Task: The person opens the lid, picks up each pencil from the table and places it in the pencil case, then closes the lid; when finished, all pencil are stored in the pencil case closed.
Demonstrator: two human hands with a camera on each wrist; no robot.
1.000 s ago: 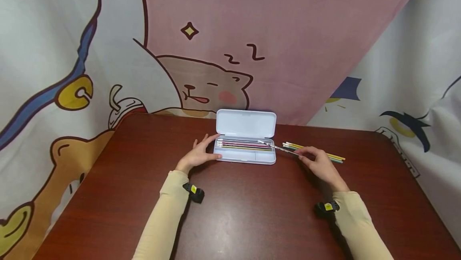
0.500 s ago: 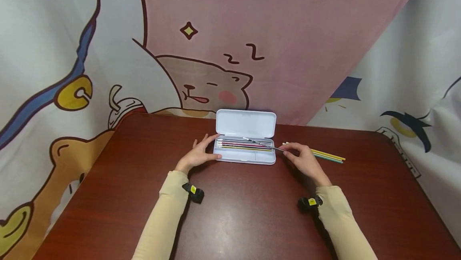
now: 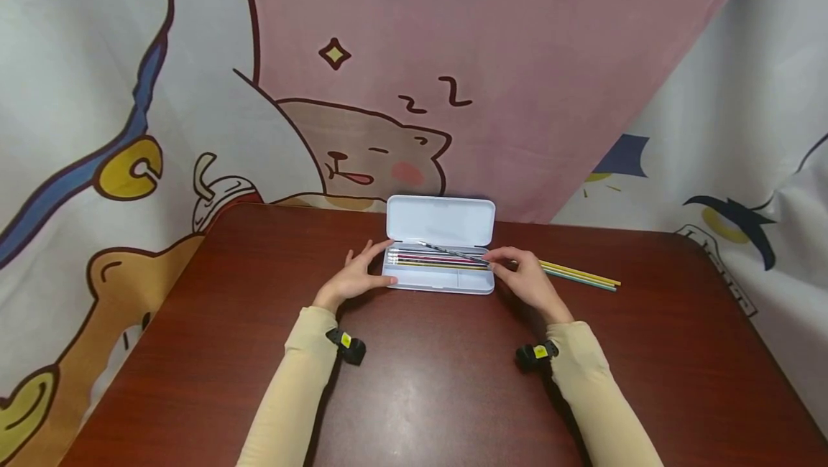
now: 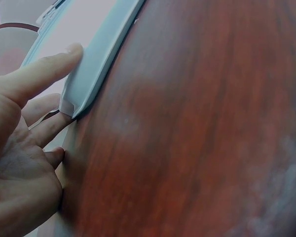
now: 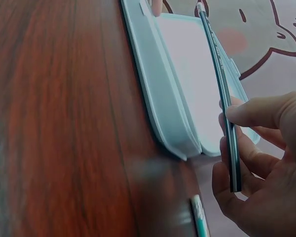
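Observation:
A white pencil case [image 3: 427,279] stands on the table with its lid [image 3: 441,220] raised at the back. Several pencils [image 3: 427,259] lie side by side in its rear part. My left hand [image 3: 349,281] holds the case at its left end; in the left wrist view the thumb [image 4: 64,59] is over the rim and the fingers are at the end wall. My right hand [image 3: 527,280] pinches a dark patterned pencil [image 5: 218,64] between thumb and fingers near its unsharpened end. That pencil slants over the case, its eraser end pointing left.
Yellow and green pencils [image 3: 582,276] lie on the brown table [image 3: 414,381] right of the case, partly behind the right hand. A cloth [image 3: 517,93] with cartoon animals hangs behind the table. Each wrist wears a black strapped camera [image 3: 349,348].
My right hand has moved left with the dark pencil, from beside the loose pencils to the case's right end. The pencil now lies farther over the case. My left hand stays put.

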